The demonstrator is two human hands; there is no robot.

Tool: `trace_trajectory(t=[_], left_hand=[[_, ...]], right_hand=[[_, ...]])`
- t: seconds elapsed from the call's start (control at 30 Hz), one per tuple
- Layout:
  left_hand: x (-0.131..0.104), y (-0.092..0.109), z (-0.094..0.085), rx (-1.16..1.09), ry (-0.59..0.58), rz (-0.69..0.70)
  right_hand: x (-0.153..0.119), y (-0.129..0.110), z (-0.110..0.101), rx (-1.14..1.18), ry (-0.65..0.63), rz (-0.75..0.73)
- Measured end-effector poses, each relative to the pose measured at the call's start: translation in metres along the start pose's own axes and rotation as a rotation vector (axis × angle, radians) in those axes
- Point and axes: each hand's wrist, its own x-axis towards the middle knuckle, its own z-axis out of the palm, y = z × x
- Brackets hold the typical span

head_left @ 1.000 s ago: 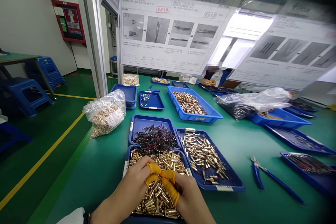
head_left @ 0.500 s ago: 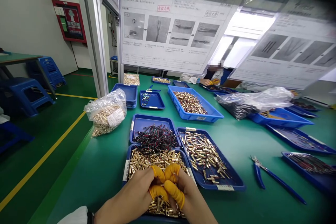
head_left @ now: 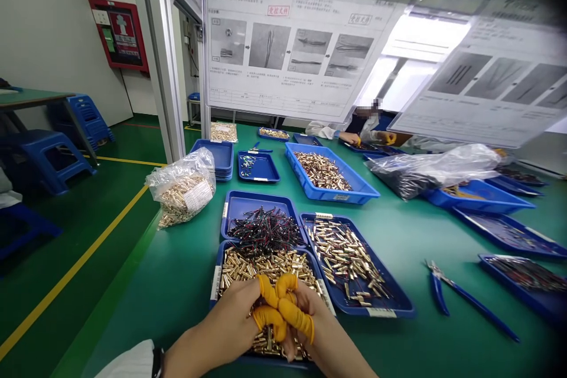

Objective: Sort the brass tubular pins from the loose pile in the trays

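My left hand (head_left: 245, 313) and my right hand (head_left: 305, 313) meet over a blue tray (head_left: 217, 271) heaped with brass tubes (head_left: 270, 342). Yellow finger cots cover several fingertips, pinched together so that whatever they hold is hidden. Just beyond lies a blue tray (head_left: 237, 201) with a pile of short black and red wires (head_left: 266, 227). To the right a third tray (head_left: 401, 307) holds brass tubes with thin wires (head_left: 345, 254) attached.
Blue-handled pliers (head_left: 456, 295) lie at the right. A bag of brass parts (head_left: 183, 192) stands at the left edge, near stacked trays (head_left: 217, 156). Farther back is a large blue bin (head_left: 354, 195) of brass tubes. A co-worker's hands (head_left: 354, 139) show behind hanging instruction sheets (head_left: 283, 41).
My fingers have shifted slightly against each other while staying pinched together over the tray. The co-worker's gloved hand has moved right. The view has shifted a little.
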Motion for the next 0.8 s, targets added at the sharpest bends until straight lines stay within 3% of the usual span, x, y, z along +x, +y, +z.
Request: trace_trajectory(t=[0.1,0.23,0.3,0.4,0.53,0.7,0.8], left_hand=[[0.008,-0.004,-0.012,0.044,0.076,-0.029],[0.02,-0.025,-0.027,0.161,0.29,-0.136],[0.023,-0.036,-0.029,0.213,0.288,-0.116],[0.025,-0.042,-0.026,0.218,0.278,-0.103],[0.024,-0.028,-0.023,0.144,0.289,-0.101],[0.02,-0.003,-0.015,-0.436,0.238,-0.17],[0.017,0.003,-0.007,-0.613,0.158,-0.194]], right_hand=[[-0.004,-0.012,-0.015,-0.125,0.222,-0.128],[-0.009,-0.032,-0.045,-0.581,0.871,-0.354],[-0.008,-0.033,-0.051,-0.795,1.005,-0.37],[-0.004,-0.019,-0.044,-0.882,0.824,-0.407],[-0.001,0.004,-0.021,-0.882,0.571,-0.498],[-0.001,0.012,-0.004,-0.767,0.384,-0.487],[-0.001,0.013,-0.001,-0.629,0.348,-0.418]])
